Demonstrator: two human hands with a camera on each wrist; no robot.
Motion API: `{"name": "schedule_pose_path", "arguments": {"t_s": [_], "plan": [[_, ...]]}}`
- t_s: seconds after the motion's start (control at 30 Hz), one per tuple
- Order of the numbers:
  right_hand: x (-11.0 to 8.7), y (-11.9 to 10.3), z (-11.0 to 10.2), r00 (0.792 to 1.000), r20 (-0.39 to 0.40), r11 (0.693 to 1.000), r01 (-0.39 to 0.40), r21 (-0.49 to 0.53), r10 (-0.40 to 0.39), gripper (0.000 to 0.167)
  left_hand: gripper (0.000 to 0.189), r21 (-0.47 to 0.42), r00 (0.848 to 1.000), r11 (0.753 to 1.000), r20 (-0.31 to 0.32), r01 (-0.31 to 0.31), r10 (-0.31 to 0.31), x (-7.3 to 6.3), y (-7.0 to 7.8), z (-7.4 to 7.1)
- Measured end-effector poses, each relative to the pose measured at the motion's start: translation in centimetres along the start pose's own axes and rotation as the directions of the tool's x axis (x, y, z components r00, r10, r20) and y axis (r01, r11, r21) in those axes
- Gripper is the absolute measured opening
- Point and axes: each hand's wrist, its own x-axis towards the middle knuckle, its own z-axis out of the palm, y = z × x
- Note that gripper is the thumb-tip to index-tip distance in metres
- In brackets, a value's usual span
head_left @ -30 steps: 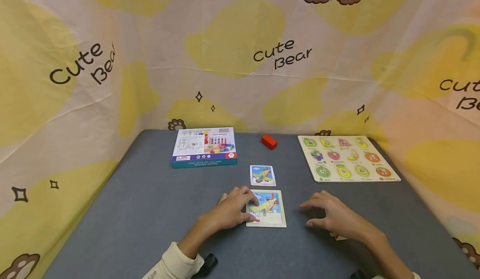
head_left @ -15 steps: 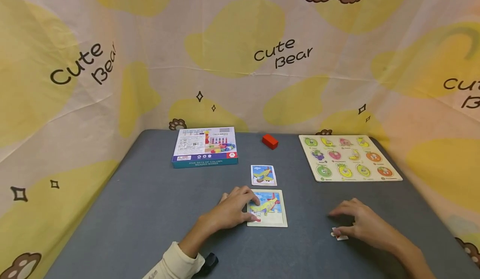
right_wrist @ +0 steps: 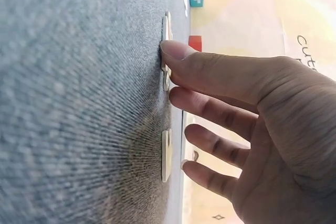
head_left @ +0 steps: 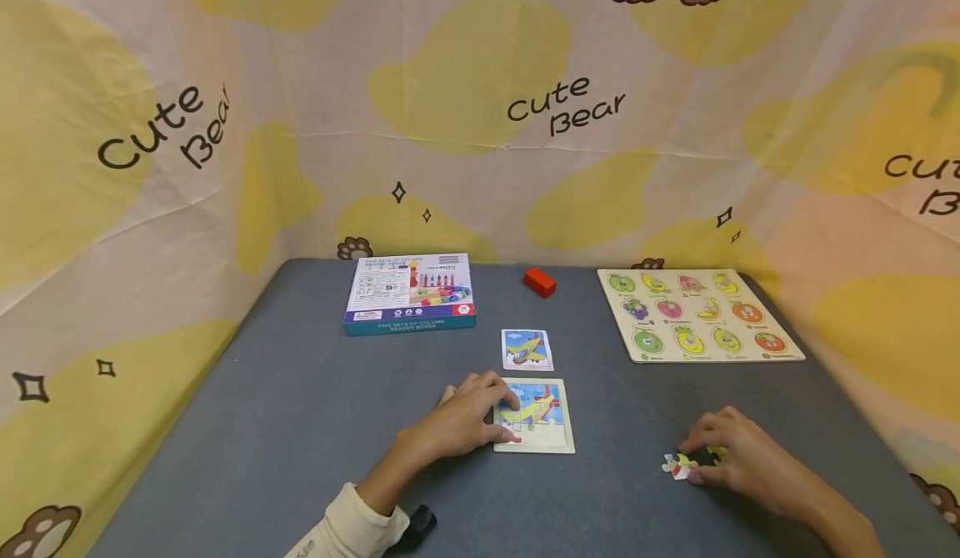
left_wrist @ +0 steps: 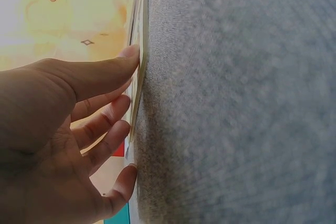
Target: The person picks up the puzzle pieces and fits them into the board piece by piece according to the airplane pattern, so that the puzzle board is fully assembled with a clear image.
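A wooden jigsaw tray [head_left: 555,439] with a partly filled airplane picture lies at the table's middle; its lower right shows bare wood. My left hand [head_left: 472,414] rests on its left side, thumb at the lower left and fingers on the picture. In the left wrist view the thumb touches the tray [left_wrist: 140,74]. To the right, my right hand [head_left: 750,462] pinches a small jigsaw piece [head_left: 678,466] at table level between thumb and index finger. A second jigsaw piece [right_wrist: 166,156], partly yellow in the head view, lies beneath that hand's other fingers.
An airplane picture card [head_left: 527,349] lies just behind the tray. Further back are a beaded-toy box [head_left: 408,295], a red block [head_left: 540,283] and a fruit puzzle board [head_left: 701,318]. A printed cloth [head_left: 450,166] hangs around the table [head_left: 300,424].
My right hand has moved right and towards me, from beside the tray to the loose jigsaw pieces, and its thumb and index finger have closed on one. The left hand stays put.
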Motion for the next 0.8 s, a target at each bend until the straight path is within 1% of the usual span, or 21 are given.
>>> {"name": "schedule_pose_path", "arguments": {"t_s": [0.2,0.43,0.67,0.8], "plan": [[0.0,-0.1,0.2,1.000,-0.001,1.000,0.021,0.001,-0.021,0.025,0.031,0.004,1.000,1.000,-0.003,0.001,-0.001,0.0,0.0,0.0],[0.2,-0.6,0.1,1.000,0.002,0.999,-0.031,-0.024,0.031,0.023,0.032,-0.015,1.000,1.000,-0.004,0.007,-0.007,0.0,-0.1,0.0],[0.2,-0.9,0.2,0.998,-0.016,0.998,-0.059,-0.034,0.058,0.026,0.031,-0.021,1.000,1.000,-0.001,0.007,-0.007,0.0,-0.2,0.0],[0.2,-1.0,0.1,0.997,0.000,0.996,-0.080,-0.046,0.080,0.025,0.031,-0.024,1.000,1.000,0.000,0.002,-0.002,0.0,-0.2,0.0]]}}
